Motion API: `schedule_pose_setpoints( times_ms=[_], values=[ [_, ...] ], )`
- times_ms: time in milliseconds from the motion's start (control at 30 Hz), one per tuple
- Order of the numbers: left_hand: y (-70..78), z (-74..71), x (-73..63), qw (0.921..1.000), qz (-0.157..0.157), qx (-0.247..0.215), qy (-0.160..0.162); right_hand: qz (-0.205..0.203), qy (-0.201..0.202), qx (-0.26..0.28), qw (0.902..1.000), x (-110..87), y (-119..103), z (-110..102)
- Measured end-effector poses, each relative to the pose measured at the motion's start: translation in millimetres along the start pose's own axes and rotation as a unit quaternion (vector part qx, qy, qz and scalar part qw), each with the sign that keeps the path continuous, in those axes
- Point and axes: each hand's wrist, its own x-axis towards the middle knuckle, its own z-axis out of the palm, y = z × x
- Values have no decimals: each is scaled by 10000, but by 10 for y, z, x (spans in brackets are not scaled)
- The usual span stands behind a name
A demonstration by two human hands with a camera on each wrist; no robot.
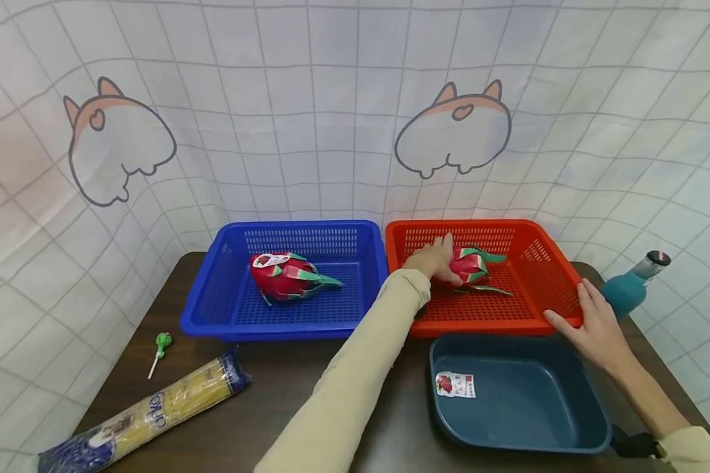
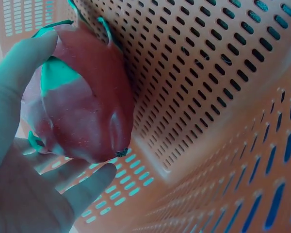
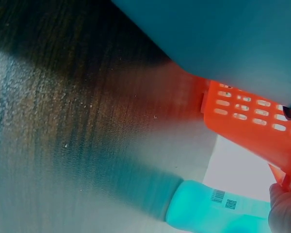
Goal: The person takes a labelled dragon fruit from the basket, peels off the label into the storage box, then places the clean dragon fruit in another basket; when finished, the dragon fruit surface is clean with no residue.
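In the red basket (image 1: 479, 326), near the back right corner of the tabletop (image 1: 292, 371), our left hand (image 1: 436, 259) had its fingers clamped around the dragon fruit (image 1: 469, 264), while our right hand (image 1: 594, 328) gripped the rim; we judged we were settling or lifting it, and next needed a steady basket

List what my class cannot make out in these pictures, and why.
Head: part of the dragon fruit in the red basket, hidden by the left hand.
Head: the near end of the long yellow packet, cut off by the bottom edge.
Head: fine print on the label in the dark tub, too small.
Right wrist: most of the right hand, cut off by the right edge.
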Motion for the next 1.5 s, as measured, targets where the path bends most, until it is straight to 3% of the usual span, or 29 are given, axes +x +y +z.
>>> schedule_pose_setpoints(
  times_ms=[200,433,733,1133,1367,1500],
  values=[
    [0,-36,-29,9998,-132,70,-135,-30,19,-32,10000,-2,-3,21],
    [34,-91,-50,9992,114,390,0,11,29,-75,10000,-2,3,6],
    [42,-163,-107,9986,141,515,-10,-44,19,-90,9999,30,9,18],
    [-35,-333,-218,9948,431,918,-58,-218,-66,-646,9976,-5,-6,-14],
    [-154,-410,-329,9820,1119,1510,166,-181,-261,-1263,9915,21,-17,-68],
    [-245,-416,-438,9753,1343,1747,172,-240,-421,-1377,9893,28,-35,-88]
  ],
)
